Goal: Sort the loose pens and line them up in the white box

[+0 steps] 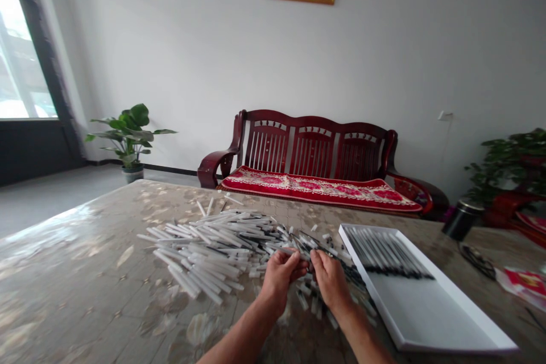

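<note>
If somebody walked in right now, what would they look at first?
Probably the big messy pile of white tubes on the table, with the left hand and right hand close together at its right side. Next, perhaps the bright red cloth on the wooden bench behind the table. The white tray to the right also stands out, with thin sticks lined up in its far half.

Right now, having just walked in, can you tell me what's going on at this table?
A person is working bare-handed with pen parts. The left hand holds a slim pen-like piece, and the right hand is close beside it; exactly what its fingers grip is hard to make out. A heap of pale tubes spreads to the left on the patterned table. To the right, a white tray holds a row of pens laid side by side toward its far end.
</note>
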Demonstrator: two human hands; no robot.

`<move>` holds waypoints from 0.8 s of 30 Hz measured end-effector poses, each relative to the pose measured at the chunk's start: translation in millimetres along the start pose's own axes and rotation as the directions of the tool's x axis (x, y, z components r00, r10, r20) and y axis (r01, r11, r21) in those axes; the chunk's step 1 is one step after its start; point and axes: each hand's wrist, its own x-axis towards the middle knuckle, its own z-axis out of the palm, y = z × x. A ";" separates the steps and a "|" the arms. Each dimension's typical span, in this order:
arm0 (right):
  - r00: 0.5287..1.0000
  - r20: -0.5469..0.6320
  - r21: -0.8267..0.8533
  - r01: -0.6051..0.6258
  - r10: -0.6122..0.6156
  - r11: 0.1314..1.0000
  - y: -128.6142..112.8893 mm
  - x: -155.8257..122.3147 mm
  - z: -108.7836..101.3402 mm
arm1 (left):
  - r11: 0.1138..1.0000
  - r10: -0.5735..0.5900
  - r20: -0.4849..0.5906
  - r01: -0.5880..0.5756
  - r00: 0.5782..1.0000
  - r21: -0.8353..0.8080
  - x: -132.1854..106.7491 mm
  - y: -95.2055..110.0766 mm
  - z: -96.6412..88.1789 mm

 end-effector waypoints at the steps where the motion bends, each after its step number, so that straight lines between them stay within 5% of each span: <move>1: 1.000 0.005 0.010 -0.009 0.009 1.000 -0.3 -0.2 -0.6 | 1.000 0.001 -0.004 -0.001 1.000 -0.001 0.1 -0.2 0.0; 6: 0.997 0.046 0.019 0.062 -0.063 0.998 -2.4 -0.5 -1.0 | 1.000 0.004 -0.010 -0.004 1.000 0.006 0.0 0.8 0.0; 24: 0.999 0.038 0.079 0.002 -0.005 0.997 -4.4 -1.3 -0.1 | 0.999 0.017 -0.033 -0.016 0.999 0.039 -0.8 -0.5 0.9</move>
